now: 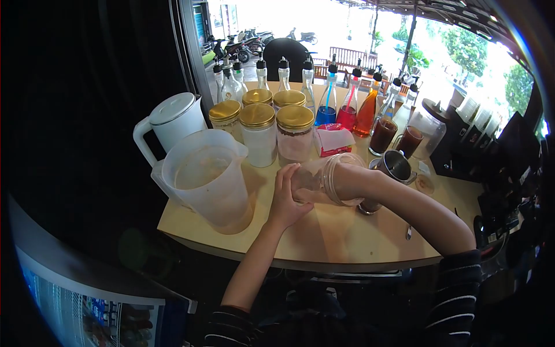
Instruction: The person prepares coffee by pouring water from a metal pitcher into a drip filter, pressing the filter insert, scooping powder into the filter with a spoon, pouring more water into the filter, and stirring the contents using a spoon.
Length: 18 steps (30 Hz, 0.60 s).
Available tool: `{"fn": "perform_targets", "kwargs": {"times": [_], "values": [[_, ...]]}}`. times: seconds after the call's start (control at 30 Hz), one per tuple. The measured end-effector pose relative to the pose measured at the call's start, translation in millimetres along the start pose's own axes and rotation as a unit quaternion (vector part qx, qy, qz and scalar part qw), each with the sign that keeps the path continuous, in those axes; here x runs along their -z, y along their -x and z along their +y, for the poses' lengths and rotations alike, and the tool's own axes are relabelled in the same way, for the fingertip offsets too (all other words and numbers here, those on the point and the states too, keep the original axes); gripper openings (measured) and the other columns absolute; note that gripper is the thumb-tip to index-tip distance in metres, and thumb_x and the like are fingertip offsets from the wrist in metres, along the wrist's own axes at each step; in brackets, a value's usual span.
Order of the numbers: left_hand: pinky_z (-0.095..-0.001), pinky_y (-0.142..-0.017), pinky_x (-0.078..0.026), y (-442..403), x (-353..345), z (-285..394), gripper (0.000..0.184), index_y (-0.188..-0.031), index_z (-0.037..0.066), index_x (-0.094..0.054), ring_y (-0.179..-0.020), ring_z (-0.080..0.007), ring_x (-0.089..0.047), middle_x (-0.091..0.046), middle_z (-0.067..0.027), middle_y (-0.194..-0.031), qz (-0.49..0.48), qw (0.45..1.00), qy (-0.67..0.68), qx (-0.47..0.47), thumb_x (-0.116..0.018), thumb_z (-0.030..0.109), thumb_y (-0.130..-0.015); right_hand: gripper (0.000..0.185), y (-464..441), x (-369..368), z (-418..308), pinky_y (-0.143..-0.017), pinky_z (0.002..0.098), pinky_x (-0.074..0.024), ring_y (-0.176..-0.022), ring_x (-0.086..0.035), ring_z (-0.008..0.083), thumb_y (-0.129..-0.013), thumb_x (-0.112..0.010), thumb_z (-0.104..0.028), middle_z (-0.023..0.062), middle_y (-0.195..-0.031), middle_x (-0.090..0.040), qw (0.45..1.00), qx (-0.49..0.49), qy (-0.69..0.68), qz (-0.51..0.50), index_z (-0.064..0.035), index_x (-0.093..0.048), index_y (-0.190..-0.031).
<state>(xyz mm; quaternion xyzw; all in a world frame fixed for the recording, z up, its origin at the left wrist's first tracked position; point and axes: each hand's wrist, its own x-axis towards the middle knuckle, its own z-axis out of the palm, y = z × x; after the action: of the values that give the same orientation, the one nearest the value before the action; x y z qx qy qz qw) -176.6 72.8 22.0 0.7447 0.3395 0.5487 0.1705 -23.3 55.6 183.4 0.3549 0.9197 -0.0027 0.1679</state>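
Observation:
A clear jar (319,184) is tilted on its side above the table, its mouth toward the right. My left hand (285,199) is wrapped round its base end, fingers on top and thumb below. Through the mouth reaches my right hand (350,181), sunk into the jar past the wrist; glare and the glass blur its fingers, so their pose and any contents are unclear. Just beyond the jar lies a red and white packet (335,140). Partly behind my right forearm are a metal cup (398,164) and a glass (368,206).
On the left stand a frosted pitcher (203,199) and a white lidded jug (172,118). Several gold-lidded jars (258,139) and pourer bottles (326,107) line the back. Dark drinks in glass mugs (383,136) stand at right, near a spoon (409,233) by the table edge (347,264).

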Motion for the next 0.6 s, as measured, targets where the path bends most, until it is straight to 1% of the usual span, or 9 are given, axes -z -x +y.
{"fn": "perform_targets", "kwargs": {"times": [0.07,0.17,0.23,0.27,0.33,0.37,0.43,0.57,0.6], "values": [[-0.0417,-0.104,-0.038,0,0,0,0.093,-0.136,0.012,-0.033,-0.124,-0.0349,-0.04,-0.038,-0.014,-0.132,-0.001,1.0,0.003,0.002,-0.079,0.008,-0.055,0.015,2,-6,6,-0.061,0.0357,-0.0513,-0.07,-0.063,0.0221,-0.088,-0.052,-0.023,0.0096,-0.087,-0.065,0.997,0.025,-0.035,0.062,-0.0084,-0.056,-0.09],[-0.0417,-0.104,-0.038,0,-2,-3,0.093,-0.136,0.013,-0.033,-0.124,-0.0348,-0.04,-0.038,-0.014,-0.133,-0.001,1.0,0.012,0.005,-0.078,0.007,-0.055,0.023,9,11,0,-0.062,0.0374,-0.0496,-0.068,-0.062,0.0243,-0.088,-0.051,-0.027,0.0113,-0.079,-0.064,0.999,0.044,-0.001,0.03,-0.0066,-0.062,-0.089],[-0.0418,-0.104,-0.039,0,-3,-4,0.093,-0.136,0.013,-0.033,-0.124,-0.0347,-0.04,-0.038,-0.014,-0.133,0.0,1.0,0.019,0.006,-0.078,0.007,-0.055,0.024,11,12,2,-0.063,0.0388,-0.0476,-0.068,-0.06,0.0283,-0.085,-0.056,-0.026,0.0144,-0.072,-0.061,0.997,-0.027,-0.072,0.01,-0.0037,-0.064,-0.082],[-0.042,-0.103,-0.039,0,-3,-5,0.093,-0.136,0.013,-0.033,-0.124,-0.0345,-0.04,-0.038,-0.0139,-0.133,0.002,1.0,0.019,0.006,-0.078,0.007,-0.055,0.024,12,9,4,-0.063,0.0388,-0.0476,-0.068,-0.06,0.0283,-0.085,-0.056,-0.026,0.0144,-0.072,-0.061,0.997,-0.027,-0.072,0.011,-0.0037,-0.064,-0.082],[-0.0423,-0.103,-0.039,0,-3,-4,0.093,-0.136,0.013,-0.033,-0.124,-0.0344,-0.04,-0.038,-0.0139,-0.132,0.003,1.0,0.018,0.005,-0.079,0.007,-0.055,0.021,14,0,13,-0.063,0.0382,-0.0467,-0.066,-0.058,0.0311,-0.079,-0.06,-0.021,0.0165,-0.07,-0.059,0.982,-0.014,-0.163,0.098,-0.0007,-0.062,-0.074],[-0.0426,-0.103,-0.039,1,-3,-4,0.094,-0.136,0.013,-0.034,-0.124,-0.0342,-0.04,-0.038,-0.0135,-0.132,0.007,1.0,0.012,0.005,-0.079,0.008,-0.054,0.021,14,-3,16,-0.063,0.0382,-0.0467,-0.066,-0.058,0.0311,-0.079,-0.06,-0.021,0.0165,-0.07,-0.059,0.981,-0.014,-0.163,0.1,-0.0007,-0.062,-0.074],[-0.0429,-0.102,-0.039,1,-4,-4,0.094,-0.136,0.013,-0.034,-0.123,-0.0341,-0.04,-0.039,-0.013,-0.131,0.009,1.0,0.005,0.004,-0.08,0.01,-0.054,0.017,13,-9,22,-0.063,0.0375,-0.0464,-0.064,-0.055,0.0312,-0.075,-0.061,-0.016,0.0166,-0.069,-0.058,0.971,0.016,-0.175,0.16,0.0013,-0.062,-0.073],[-0.0441,-0.101,-0.038,2,-2,-3,0.096,-0.137,0.013,-0.034,-0.121,-0.0337,-0.042,-0.041,-0.0117,-0.129,0.017,0.999,-0.028,0.017,-0.081,0.015,-0.053,0.017,21,-5,33,-0.062,0.0357,-0.0459,-0.061,-0.054,0.0279,-0.075,-0.059,-0.014,0.0151,-0.067,-0.058,0.971,0.053,-0.155,0.173,0.0025,-0.063,-0.076],[-0.0443,-0.101,-0.037,2,-2,-2,0.096,-0.137,0.013,-0.034,-0.12,-0.0335,-0.042,-0.041,-0.0114,-0.128,0.022,0.999,-0.039,0.018,-0.082,0.016,-0.053,0.014,32,5,27,-0.06,0.0341,-0.0446,-0.06,-0.053,0.0259,-0.075,-0.059,-0.011,0.015,-0.064,-0.054,0.959,0.033,-0.219,0.177,0.0023,-0.061,-0.075]]}}
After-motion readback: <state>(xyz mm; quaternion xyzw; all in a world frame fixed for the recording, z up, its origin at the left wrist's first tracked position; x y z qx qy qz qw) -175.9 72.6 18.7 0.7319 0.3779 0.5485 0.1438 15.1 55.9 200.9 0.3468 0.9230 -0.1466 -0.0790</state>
